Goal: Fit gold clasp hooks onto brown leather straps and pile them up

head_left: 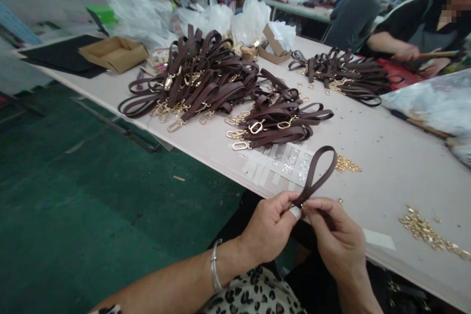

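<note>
A dark brown looped wrist strap [324, 169] rises from between my hands at the table's near edge. My left hand [270, 223] is closed around its lower end, with a white wrapping on the thumb. Against the strap's base, the fingertips of my right hand [336, 235] are pinched at a tiny metallic piece, too small to name. Small gold hardware pieces [348, 163] lie just behind the loop. A second scatter of gold pieces [429, 230] is to the right of my right hand.
A big pile of brown straps with gold clasps [206, 78] covers the table's left; a smaller pile [281, 117] sits nearer. More straps [346, 73] lie at the back right. A cardboard tray [113, 53] stands far left. Across the table, a person [415, 34] handles a stick-like tool.
</note>
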A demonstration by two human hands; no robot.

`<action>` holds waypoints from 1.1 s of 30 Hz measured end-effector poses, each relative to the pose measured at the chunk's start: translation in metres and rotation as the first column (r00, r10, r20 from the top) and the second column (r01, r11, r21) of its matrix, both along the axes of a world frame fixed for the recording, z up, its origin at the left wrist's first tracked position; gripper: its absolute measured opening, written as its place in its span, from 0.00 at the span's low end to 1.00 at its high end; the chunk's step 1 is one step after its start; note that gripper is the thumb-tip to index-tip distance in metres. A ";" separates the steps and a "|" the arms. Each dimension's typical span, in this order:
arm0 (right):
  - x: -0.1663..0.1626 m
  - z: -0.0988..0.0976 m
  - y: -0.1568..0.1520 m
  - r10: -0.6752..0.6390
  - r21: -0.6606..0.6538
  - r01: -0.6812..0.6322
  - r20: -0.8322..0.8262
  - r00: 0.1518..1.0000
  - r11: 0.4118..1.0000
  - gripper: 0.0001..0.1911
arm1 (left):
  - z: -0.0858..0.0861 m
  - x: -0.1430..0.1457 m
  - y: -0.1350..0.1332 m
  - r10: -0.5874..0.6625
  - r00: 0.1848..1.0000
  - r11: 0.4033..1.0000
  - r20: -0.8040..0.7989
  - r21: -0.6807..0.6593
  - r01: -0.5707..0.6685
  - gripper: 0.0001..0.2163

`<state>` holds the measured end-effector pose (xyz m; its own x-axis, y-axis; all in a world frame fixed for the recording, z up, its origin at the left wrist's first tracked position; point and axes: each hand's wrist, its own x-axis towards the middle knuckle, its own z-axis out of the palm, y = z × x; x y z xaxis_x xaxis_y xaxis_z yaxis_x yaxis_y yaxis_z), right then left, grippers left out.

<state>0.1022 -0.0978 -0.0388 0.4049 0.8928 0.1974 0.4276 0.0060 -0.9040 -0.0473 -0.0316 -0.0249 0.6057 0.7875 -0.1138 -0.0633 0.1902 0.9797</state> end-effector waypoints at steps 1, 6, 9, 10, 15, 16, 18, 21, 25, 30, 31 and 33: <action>-0.003 0.000 0.000 0.006 0.011 -0.005 -0.024 1.000 1.000 0.04 | 0.000 -0.002 0.000 -0.009 1.000 0.999 -0.027 0.042 0.010 0.14; -0.013 -0.004 -0.002 0.007 0.046 -0.001 -0.138 0.990 0.999 0.04 | -0.002 -0.003 0.000 0.000 0.985 0.987 -0.174 0.161 0.029 0.12; -0.013 -0.008 -0.005 0.011 0.036 -0.004 -0.185 0.983 0.999 0.04 | -0.006 -0.002 -0.004 -0.005 0.976 0.976 -0.219 0.211 0.053 0.12; -0.013 -0.008 -0.007 0.007 0.030 -0.002 -0.197 0.980 1.000 0.04 | -0.008 -0.002 -0.006 -0.006 0.973 0.974 -0.229 0.220 0.058 0.12; -0.015 -0.001 -0.015 -0.035 0.011 0.039 -0.267 0.963 0.999 0.06 | -0.004 -0.003 -0.017 0.027 0.968 0.964 -0.250 0.264 0.042 0.12; -0.017 0.000 -0.017 -0.041 0.020 0.049 -0.298 0.954 0.999 0.06 | -0.002 -0.003 -0.018 0.029 0.969 0.964 -0.245 0.264 0.038 0.12; -0.021 0.003 -0.019 -0.051 0.046 0.073 -0.367 0.929 0.996 0.06 | 0.004 -0.001 -0.018 0.007 0.975 0.973 -0.222 0.228 0.044 0.11; -0.018 0.003 -0.025 -0.053 0.091 0.097 -0.393 0.918 0.991 0.06 | 0.011 0.004 -0.016 -0.076 0.986 0.993 -0.146 0.073 0.087 0.12; 0.020 -0.006 -0.042 -0.214 0.115 0.225 -0.097 0.972 0.968 0.12 | 0.009 0.000 -0.010 0.001 0.991 0.999 -0.133 -0.033 -0.005 0.14; 0.110 -0.021 -0.072 -0.473 0.135 0.467 0.452 0.756 0.874 0.13 | 0.007 -0.015 -0.003 0.138 0.974 0.988 -0.179 0.092 -0.123 0.13; 0.128 -0.024 -0.075 -0.472 0.135 0.471 0.488 0.735 0.872 0.13 | 0.007 -0.016 -0.003 0.138 0.973 0.988 -0.186 0.096 -0.122 0.13; 0.158 -0.029 -0.077 -0.434 0.133 0.439 0.552 0.712 0.889 0.13 | 0.007 -0.013 -0.005 0.146 0.969 0.989 -0.198 0.064 -0.135 0.15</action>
